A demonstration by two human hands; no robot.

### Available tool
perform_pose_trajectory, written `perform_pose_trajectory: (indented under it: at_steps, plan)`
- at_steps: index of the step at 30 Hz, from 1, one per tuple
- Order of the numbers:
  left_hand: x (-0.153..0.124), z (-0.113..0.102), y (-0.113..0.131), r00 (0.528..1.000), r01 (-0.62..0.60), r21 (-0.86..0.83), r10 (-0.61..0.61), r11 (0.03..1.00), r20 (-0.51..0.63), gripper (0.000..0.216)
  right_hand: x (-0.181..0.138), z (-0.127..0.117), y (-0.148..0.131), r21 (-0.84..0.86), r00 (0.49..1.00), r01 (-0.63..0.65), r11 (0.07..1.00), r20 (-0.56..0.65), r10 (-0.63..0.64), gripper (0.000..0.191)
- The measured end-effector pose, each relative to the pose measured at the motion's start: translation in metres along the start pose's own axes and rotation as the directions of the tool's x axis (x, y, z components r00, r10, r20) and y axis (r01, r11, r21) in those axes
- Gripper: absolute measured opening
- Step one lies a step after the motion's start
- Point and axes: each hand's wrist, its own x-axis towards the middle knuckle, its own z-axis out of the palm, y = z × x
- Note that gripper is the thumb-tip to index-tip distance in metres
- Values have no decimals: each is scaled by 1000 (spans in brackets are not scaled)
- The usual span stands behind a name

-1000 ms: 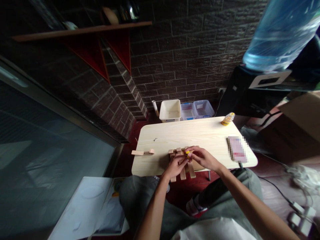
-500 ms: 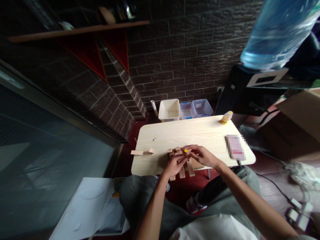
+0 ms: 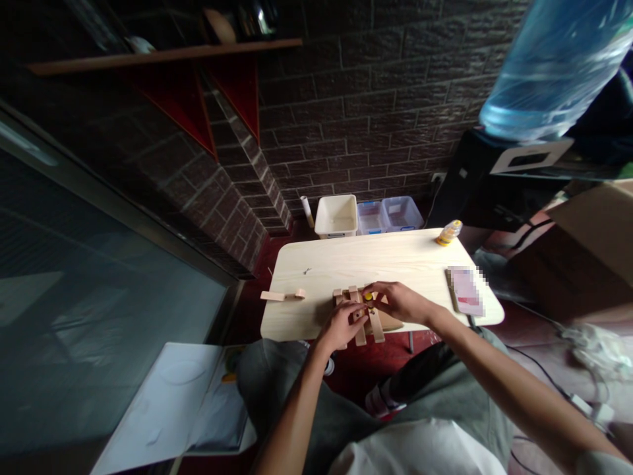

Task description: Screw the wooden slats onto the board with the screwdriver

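Observation:
A small assembly of crossed wooden slats (image 3: 360,315) lies at the near edge of a pale wooden table (image 3: 376,264), some slats sticking out past the edge. My left hand (image 3: 341,324) rests on the slats with its fingers curled down over them. My right hand (image 3: 399,302) reaches in from the right and pinches a small yellow piece (image 3: 368,297) on top of the assembly. Both hands touch the slats and nearly meet at the yellow piece.
A loose wooden piece (image 3: 283,295) overhangs the table's left edge. A yellow bottle (image 3: 449,233) lies at the far right corner, a blurred flat object (image 3: 465,290) on the right side. Plastic bins (image 3: 361,216) sit beyond the table by a brick wall. A water jug (image 3: 554,66) stands upper right.
Both hands stay on the slat assembly; my right hand has shifted slightly left and lower over the yellow piece. The camera view has drifted a little.

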Motion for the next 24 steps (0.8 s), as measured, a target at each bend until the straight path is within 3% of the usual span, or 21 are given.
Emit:
perform_pose_trajectory:
  at_steps: [5,10,15,24]
  plan:
    - [-27,-4,49,999,-47,135,46,990,17,36,10,-16,-2,-255,994,50,966,109,-22,30]
    - [-51,21,88,998,-33,274,48,961,-47,22,22,-22,-4,-453,957,91,887,285,47,33]
    - [-55,44,82,989,7,353,44,936,-138,36,30,-21,-7,-542,920,129,830,379,104,26]
    - [-50,53,57,979,-39,314,99,949,-176,34,43,-17,-3,-666,886,217,714,442,143,27]
